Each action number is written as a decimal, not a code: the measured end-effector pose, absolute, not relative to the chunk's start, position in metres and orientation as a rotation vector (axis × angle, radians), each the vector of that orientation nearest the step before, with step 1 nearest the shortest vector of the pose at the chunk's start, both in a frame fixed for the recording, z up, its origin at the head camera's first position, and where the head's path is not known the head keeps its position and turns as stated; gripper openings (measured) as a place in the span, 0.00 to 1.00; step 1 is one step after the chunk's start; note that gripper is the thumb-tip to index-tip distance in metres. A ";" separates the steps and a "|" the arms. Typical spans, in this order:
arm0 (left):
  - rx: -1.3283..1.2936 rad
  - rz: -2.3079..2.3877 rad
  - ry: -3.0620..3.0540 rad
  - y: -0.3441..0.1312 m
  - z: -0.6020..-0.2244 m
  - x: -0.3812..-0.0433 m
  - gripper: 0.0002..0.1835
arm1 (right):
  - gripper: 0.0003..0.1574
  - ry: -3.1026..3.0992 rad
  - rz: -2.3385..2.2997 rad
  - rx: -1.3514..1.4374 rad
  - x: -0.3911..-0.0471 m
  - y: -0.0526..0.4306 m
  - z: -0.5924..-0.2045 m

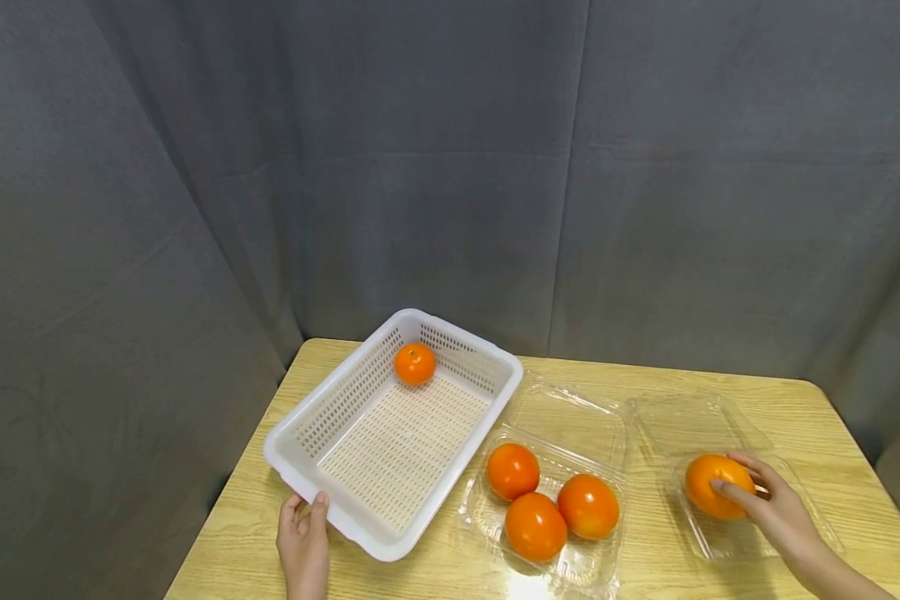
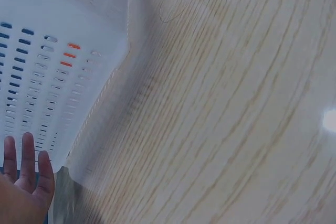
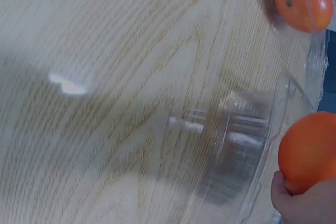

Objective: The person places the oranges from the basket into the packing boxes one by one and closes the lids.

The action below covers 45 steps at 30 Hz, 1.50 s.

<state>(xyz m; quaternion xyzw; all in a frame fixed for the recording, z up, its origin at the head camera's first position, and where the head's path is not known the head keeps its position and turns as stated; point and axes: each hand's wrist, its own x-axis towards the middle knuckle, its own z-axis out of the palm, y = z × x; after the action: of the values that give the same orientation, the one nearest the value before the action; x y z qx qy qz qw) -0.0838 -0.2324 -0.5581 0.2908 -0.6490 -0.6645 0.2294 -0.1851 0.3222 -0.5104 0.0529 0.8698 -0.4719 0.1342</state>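
My right hand (image 1: 775, 497) grips an orange (image 1: 719, 487), thumb on its near face and fingers around its far side. That orange is at the open clear plastic clamshell box (image 1: 802, 521) on the right; whether it touches the box floor I cannot tell. At the left, my left hand (image 1: 304, 537) holds the near left corner of a white plastic basket (image 1: 285, 454), thumb at the rim and fingers against the outer wall. One orange (image 1: 415, 364) sits in the basket's far corner. In the left wrist view, fingers (image 2: 44, 179) touch the slotted wall (image 2: 63, 103).
Between basket and right-hand box lies another open clamshell box (image 1: 581, 575), holding three oranges (image 1: 536, 527). Its clear lid (image 1: 570, 417) is folded back. A wooden table (image 1: 225, 542) carries everything, with a grey curtain (image 1: 435, 167) behind it.
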 end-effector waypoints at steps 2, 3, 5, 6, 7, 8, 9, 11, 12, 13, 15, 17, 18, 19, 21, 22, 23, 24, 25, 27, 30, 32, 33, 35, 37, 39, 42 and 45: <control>0.795 -1.829 -1.787 -0.232 -0.558 -0.084 0.23 | 0.48 2.531 -1.333 0.151 -0.187 0.324 -0.512; 0.795 -1.828 -1.789 -0.232 -0.557 -0.084 0.23 | 0.48 2.528 -1.319 0.147 -0.188 0.325 -0.513; 0.790 -1.833 -1.788 -0.232 -0.557 -0.083 0.24 | 0.49 2.528 -1.284 0.133 -0.190 0.327 -0.516; 0.792 -1.835 -1.790 -0.232 -0.556 -0.083 0.24 | 0.49 2.527 -1.269 0.128 -0.190 0.328 -0.518; 0.791 -1.838 -1.794 -0.232 -0.556 -0.083 0.24 | 0.49 2.524 -1.250 0.123 -0.190 0.329 -0.520; 0.792 -1.841 -1.795 -0.232 -0.556 -0.083 0.24 | 0.50 2.521 -1.230 0.119 -0.191 0.330 -0.521; 0.792 -1.843 -1.798 -0.232 -0.556 -0.083 0.24 | 0.50 2.515 -1.215 0.117 -0.191 0.330 -0.522; 0.795 -1.849 -1.805 -0.232 -0.556 -0.083 0.25 | 0.51 2.517 -1.190 0.123 -0.191 0.330 -0.525; 0.798 -1.850 -1.810 -0.232 -0.556 -0.083 0.25 | 0.52 2.519 -1.179 0.127 -0.192 0.330 -0.526; 0.800 -1.854 -1.812 -0.233 -0.557 -0.083 0.25 | 0.52 2.520 -1.169 0.131 -0.192 0.330 -0.527; 0.809 -1.861 -1.821 -0.234 -0.557 -0.082 0.26 | 0.53 2.524 -1.158 0.137 -0.193 0.329 -0.528; 0.828 -1.859 -1.830 -0.234 -0.558 -0.082 0.27 | 0.53 2.531 -1.144 0.137 -0.193 0.328 -0.529; 0.834 -1.857 -1.835 -0.234 -0.558 -0.081 0.27 | 0.53 2.533 -1.138 0.135 -0.193 0.328 -0.529; 0.841 -1.855 -1.836 -0.234 -0.559 -0.081 0.27 | 0.53 2.536 -1.131 0.134 -0.194 0.328 -0.529; 0.847 -1.845 -1.835 -0.233 -0.559 -0.080 0.27 | 0.53 2.539 -1.116 0.131 -0.194 0.327 -0.528; 0.852 -1.839 -1.834 -0.232 -0.559 -0.080 0.26 | 0.53 2.538 -1.109 0.131 -0.194 0.327 -0.528; 0.851 -1.837 -1.834 -0.232 -0.560 -0.080 0.26 | 0.53 2.537 -1.102 0.131 -0.194 0.326 -0.527; 0.847 -1.838 -1.831 -0.232 -0.560 -0.080 0.26 | 0.54 2.536 -1.096 0.131 -0.194 0.326 -0.527; 0.846 -1.836 -1.830 -0.232 -0.560 -0.080 0.26 | 0.54 2.535 -1.090 0.131 -0.194 0.326 -0.527; 0.841 -1.832 -1.825 -0.231 -0.560 -0.080 0.25 | 0.55 2.526 -1.091 0.133 -0.193 0.326 -0.526; 0.832 -1.829 -1.819 -0.231 -0.560 -0.080 0.25 | 0.56 2.523 -1.100 0.139 -0.192 0.325 -0.525; 0.826 -1.832 -1.813 -0.231 -0.561 -0.081 0.25 | 0.56 2.524 -1.107 0.142 -0.192 0.325 -0.523; 0.822 -1.833 -1.812 -0.231 -0.561 -0.081 0.25 | 0.55 2.530 -1.108 0.140 -0.192 0.325 -0.522; 0.818 -1.839 -1.810 -0.231 -0.561 -0.081 0.25 | 0.54 2.541 -1.119 0.132 -0.192 0.325 -0.520; 0.813 -1.846 -1.805 -0.232 -0.561 -0.082 0.24 | 0.52 2.563 -1.144 0.116 -0.193 0.326 -0.517; 0.807 -1.855 -1.806 -0.233 -0.560 -0.082 0.25 | 0.50 2.594 -1.175 0.097 -0.194 0.326 -0.512; 0.795 -1.870 -1.813 -0.234 -0.558 -0.082 0.25 | 0.49 2.616 -1.231 0.079 -0.197 0.326 -0.503; 0.790 -1.877 -1.824 -0.235 -0.557 -0.082 0.25 | 0.49 2.624 -1.266 0.073 -0.202 0.323 -0.495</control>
<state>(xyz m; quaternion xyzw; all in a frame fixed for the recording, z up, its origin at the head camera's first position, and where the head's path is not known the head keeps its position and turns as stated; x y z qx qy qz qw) -0.0816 -0.2351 -0.5566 0.2832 -0.6533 -0.6723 0.2027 -0.2024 0.3231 -0.4950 0.0250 0.8945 -0.4317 0.1135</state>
